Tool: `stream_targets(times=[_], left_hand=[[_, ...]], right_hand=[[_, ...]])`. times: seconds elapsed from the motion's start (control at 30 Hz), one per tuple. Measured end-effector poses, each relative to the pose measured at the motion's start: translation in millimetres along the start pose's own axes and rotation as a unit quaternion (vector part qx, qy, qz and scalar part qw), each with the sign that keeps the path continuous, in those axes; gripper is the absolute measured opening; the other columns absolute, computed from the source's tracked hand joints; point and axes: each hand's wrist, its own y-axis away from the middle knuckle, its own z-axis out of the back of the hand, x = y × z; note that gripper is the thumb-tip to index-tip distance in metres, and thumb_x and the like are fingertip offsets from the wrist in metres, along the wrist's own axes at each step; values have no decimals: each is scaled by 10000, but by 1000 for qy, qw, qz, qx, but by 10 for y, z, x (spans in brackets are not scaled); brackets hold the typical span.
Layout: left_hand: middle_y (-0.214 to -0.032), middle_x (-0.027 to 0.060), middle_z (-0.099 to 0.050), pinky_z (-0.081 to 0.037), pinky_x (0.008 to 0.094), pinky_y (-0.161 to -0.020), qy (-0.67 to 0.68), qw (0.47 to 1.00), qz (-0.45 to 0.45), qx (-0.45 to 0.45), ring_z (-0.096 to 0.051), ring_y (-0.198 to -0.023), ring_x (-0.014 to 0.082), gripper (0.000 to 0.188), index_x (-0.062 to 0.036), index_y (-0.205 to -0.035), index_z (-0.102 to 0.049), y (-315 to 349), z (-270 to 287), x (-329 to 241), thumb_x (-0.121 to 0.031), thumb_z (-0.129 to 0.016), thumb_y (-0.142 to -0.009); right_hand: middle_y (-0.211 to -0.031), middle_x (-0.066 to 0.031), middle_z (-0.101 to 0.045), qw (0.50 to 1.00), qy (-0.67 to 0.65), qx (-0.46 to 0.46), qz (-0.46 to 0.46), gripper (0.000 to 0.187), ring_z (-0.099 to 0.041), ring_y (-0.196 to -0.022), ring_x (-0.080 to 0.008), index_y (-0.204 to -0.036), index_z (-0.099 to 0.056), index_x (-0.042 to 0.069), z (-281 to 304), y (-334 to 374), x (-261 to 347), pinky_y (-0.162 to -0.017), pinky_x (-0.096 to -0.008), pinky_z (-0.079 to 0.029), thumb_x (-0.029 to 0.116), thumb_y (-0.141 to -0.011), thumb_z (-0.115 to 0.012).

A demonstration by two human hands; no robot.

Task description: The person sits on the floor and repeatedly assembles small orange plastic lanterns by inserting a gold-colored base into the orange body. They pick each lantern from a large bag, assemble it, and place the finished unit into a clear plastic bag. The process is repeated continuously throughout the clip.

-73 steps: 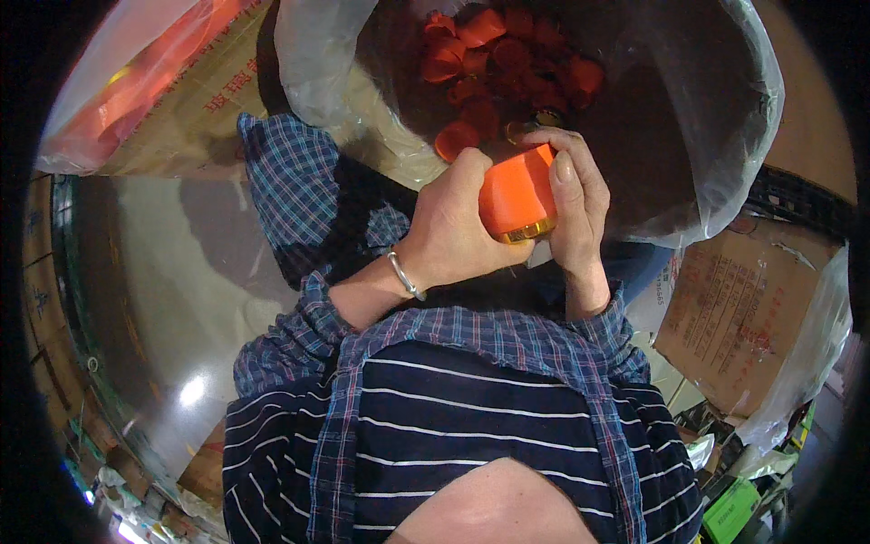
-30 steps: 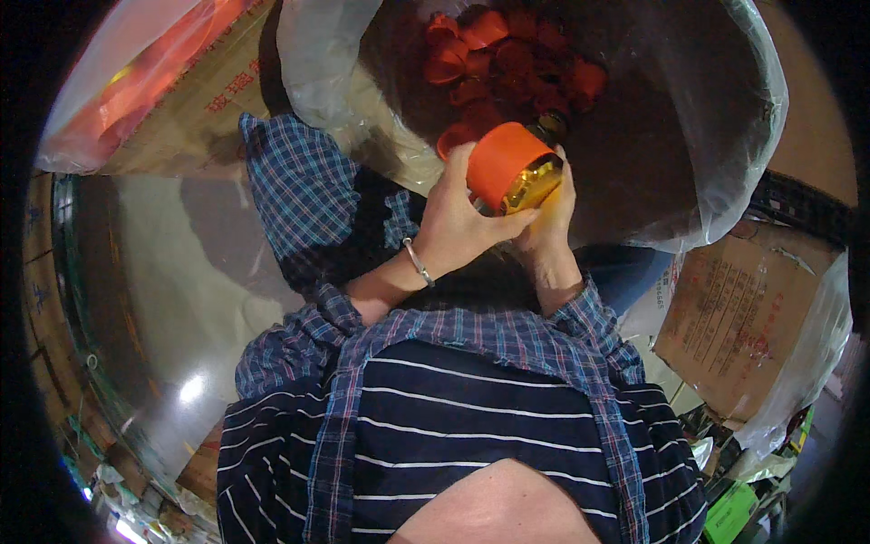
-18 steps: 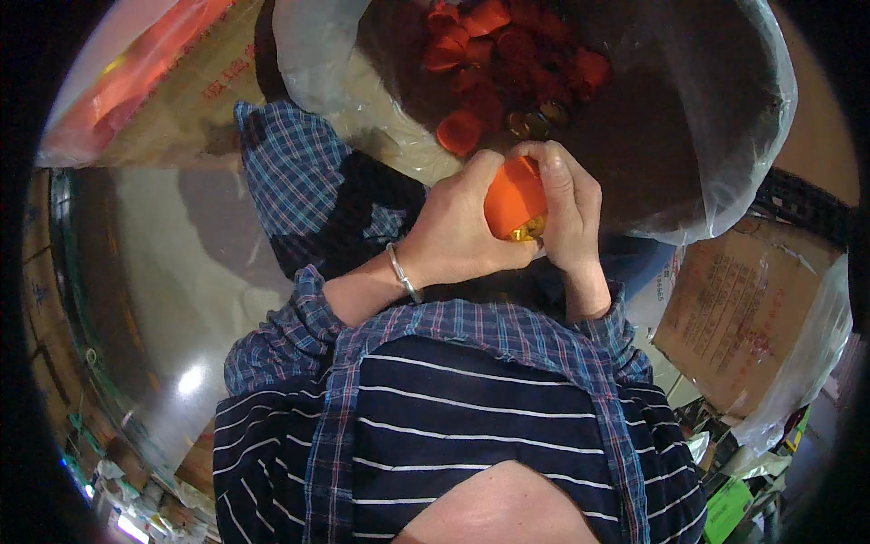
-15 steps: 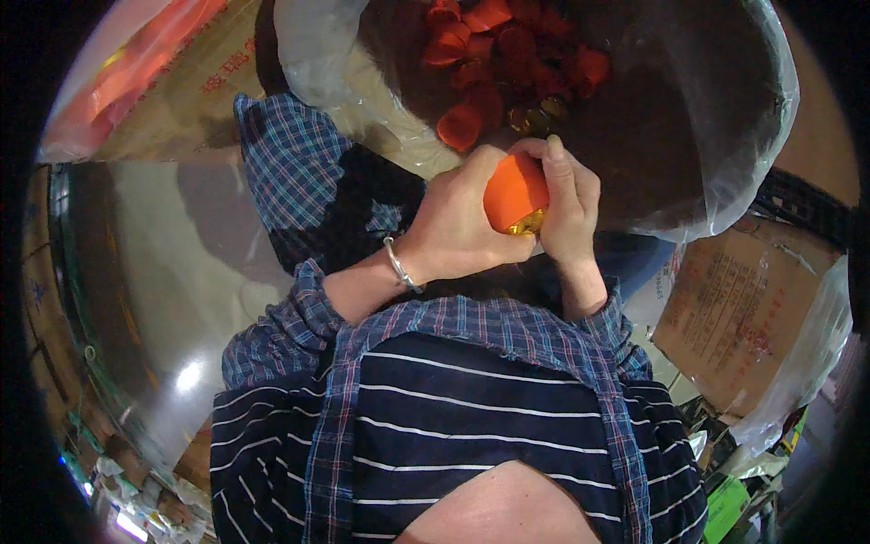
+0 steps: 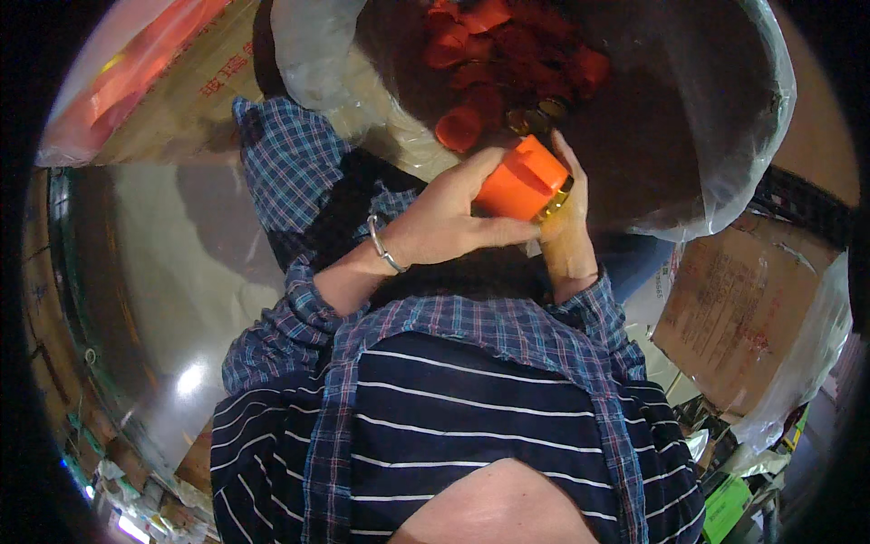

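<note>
An orange cup-shaped piece [image 5: 521, 186] is between my two hands, tilted, with a ridge across its upper side. A shiny gold part [image 5: 555, 201] shows at its right end. My left hand [image 5: 444, 213], with a silver bangle at the wrist, is closed round the orange piece from the left, thumb along its lower edge. On the other side, my right hand [image 5: 571, 227] is closed against the gold end, its thumb pointing up; most of its fingers are hidden. Just beyond lie several red-orange cups [image 5: 459, 127] and a few gold rings [image 5: 535, 118], inside a large plastic-lined container.
The container's clear plastic liner [image 5: 770, 109] folds over its rim. A cardboard box [image 5: 725, 317] partly wrapped in plastic stands at the right. Another carton [image 5: 195, 100] with red plastic beside it is at the far left. Blue plaid cloth [image 5: 294, 154] lies left of the container.
The orange piece has turned so that its gold end faces right instead of down. My left hand has shifted slightly left, and my right hand has moved round to the gold end.
</note>
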Motion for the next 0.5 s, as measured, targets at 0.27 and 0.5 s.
stream_targets(times=[0.27,0.5], left_hand=[[-929,-1,-652,-470,242,-805,112,957,55,-262,-574,-861,70,369,-3,-1076,-661,-140,-46,406,-356,-596,-993],[-1075,27,-666,-473,260,-864,196,911,117,-344,-596,-960,102,404,-27,-1170,-656,-263,-96,768,-381,-603,-982]], right_hand=[[-1156,-156,-651,996,64,-43,35,546,-635,-1061,-325,-1220,-580,30,76,-150,-199,-947,-468,-509,508,-1006,-428],[-1191,-174,-557,779,522,-40,346,527,-545,-1125,-258,-1293,-487,-34,292,-229,-543,-939,-336,-455,313,-935,-658]])
